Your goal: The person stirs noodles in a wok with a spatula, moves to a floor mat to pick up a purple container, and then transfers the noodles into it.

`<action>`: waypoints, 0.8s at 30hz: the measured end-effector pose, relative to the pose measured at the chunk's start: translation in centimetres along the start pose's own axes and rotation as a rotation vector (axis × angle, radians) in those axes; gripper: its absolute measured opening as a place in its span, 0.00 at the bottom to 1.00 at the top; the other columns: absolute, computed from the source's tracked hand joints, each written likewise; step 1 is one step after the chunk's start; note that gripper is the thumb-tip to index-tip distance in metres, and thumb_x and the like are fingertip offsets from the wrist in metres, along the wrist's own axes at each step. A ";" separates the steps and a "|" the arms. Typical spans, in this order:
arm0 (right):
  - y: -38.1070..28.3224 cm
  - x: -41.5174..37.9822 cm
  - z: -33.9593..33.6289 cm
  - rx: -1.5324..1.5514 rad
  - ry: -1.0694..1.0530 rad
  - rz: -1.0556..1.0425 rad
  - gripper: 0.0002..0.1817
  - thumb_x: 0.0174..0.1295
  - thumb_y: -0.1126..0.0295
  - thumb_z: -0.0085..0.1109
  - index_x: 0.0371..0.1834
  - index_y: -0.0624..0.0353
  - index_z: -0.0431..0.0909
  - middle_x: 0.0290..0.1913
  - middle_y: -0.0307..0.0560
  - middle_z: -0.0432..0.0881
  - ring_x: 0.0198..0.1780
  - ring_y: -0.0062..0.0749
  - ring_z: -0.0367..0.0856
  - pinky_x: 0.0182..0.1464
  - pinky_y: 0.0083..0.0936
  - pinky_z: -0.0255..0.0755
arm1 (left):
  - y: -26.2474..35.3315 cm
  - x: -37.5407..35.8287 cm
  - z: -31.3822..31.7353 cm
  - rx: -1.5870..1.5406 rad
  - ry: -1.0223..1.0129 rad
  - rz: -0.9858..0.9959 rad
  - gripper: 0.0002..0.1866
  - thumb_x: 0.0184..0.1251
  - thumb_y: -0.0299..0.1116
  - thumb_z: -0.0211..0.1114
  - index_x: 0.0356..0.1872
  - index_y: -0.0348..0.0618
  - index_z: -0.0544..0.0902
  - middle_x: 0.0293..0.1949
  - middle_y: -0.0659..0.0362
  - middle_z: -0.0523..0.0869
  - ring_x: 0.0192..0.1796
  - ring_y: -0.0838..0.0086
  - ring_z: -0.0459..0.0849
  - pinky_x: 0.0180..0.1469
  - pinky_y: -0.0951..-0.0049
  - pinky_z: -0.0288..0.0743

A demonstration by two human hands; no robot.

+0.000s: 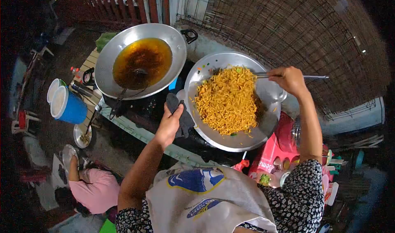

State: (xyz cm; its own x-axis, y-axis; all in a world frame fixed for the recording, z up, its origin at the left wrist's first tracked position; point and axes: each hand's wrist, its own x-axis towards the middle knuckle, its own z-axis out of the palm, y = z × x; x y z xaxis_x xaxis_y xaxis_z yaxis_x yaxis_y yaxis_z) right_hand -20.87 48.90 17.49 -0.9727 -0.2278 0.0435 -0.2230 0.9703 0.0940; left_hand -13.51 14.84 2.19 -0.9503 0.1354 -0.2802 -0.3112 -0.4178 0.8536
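Note:
A wide metal wok [214, 143] holds a heap of yellow-brown noodles [227, 101] with bits of green and orange. My right hand [289, 81] is closed around the long thin handle of a metal cooking utensil [317, 76]. The utensil's far end is hidden in the noodles. At the wok's left side, my left hand [167, 128] grips a folded dark grey cloth [187, 121]. The cloth lies against the wok's edge and covers whatever part of it is underneath.
Left of the noodles, a second wok [105, 66] contains dark golden oil [144, 60]. A blue bucket [74, 111] and a bowl [78, 140] stand farther left. Another person in a pink shirt [96, 190] is at lower left. A red-pink cloth [269, 150] and jars lie at right.

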 end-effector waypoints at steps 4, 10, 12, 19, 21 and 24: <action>1.5 -0.7 -1.7 -0.262 0.022 -0.037 0.08 0.48 0.59 0.59 0.31 0.45 0.81 0.26 0.43 0.80 0.28 0.41 0.78 0.30 0.33 0.72 | -0.2 0.2 -0.4 -0.024 -0.006 -0.047 0.26 0.64 0.35 0.53 0.60 0.48 0.53 0.51 0.59 0.68 0.53 0.74 0.67 0.55 0.72 0.61; 3.5 -0.4 6.4 -0.262 -0.227 -0.072 0.09 0.50 0.57 0.56 0.29 0.46 0.80 0.26 0.44 0.80 0.32 0.37 0.79 0.34 0.35 0.72 | 0.7 -0.3 0.9 0.032 0.064 -0.076 0.26 0.65 0.36 0.53 0.60 0.47 0.53 0.51 0.58 0.68 0.53 0.73 0.67 0.55 0.72 0.61; 1.2 -1.0 10.0 0.106 -0.213 -0.089 0.09 0.51 0.58 0.55 0.29 0.48 0.81 0.29 0.43 0.81 0.35 0.35 0.80 0.37 0.30 0.72 | 0.0 -0.1 0.9 0.062 0.099 -0.076 0.26 0.65 0.37 0.52 0.60 0.47 0.52 0.51 0.57 0.68 0.53 0.73 0.67 0.55 0.73 0.61; 3.7 0.8 9.7 0.872 -0.424 -0.070 0.08 0.50 0.63 0.60 0.29 0.54 0.81 0.31 0.39 0.82 0.33 0.25 0.79 0.39 0.24 0.70 | -0.1 0.1 0.4 0.081 0.099 -0.088 0.27 0.64 0.38 0.53 0.60 0.47 0.51 0.50 0.56 0.69 0.51 0.72 0.69 0.53 0.74 0.62; 3.4 0.3 6.5 0.804 -0.334 -0.060 0.08 0.49 0.63 0.61 0.29 0.53 0.81 0.31 0.43 0.82 0.33 0.27 0.80 0.39 0.23 0.71 | -0.3 0.2 0.2 0.104 0.097 -0.093 0.27 0.64 0.38 0.53 0.60 0.46 0.52 0.50 0.56 0.69 0.51 0.72 0.69 0.53 0.74 0.62; 0.1 -1.2 0.1 0.326 -0.225 -0.045 0.08 0.49 0.61 0.61 0.30 0.50 0.82 0.29 0.46 0.82 0.32 0.34 0.80 0.36 0.27 0.72 | 0.1 0.1 0.3 0.121 0.089 -0.094 0.27 0.64 0.38 0.53 0.59 0.46 0.52 0.50 0.56 0.69 0.50 0.72 0.69 0.52 0.74 0.62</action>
State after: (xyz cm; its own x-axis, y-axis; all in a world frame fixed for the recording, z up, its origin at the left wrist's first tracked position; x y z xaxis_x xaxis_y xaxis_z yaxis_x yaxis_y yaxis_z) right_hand -19.74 49.32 17.34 -0.9431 -0.2824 -0.1755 -0.2394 0.9430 -0.2311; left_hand -13.65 15.11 2.39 -0.9149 0.0868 -0.3943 -0.4016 -0.2952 0.8669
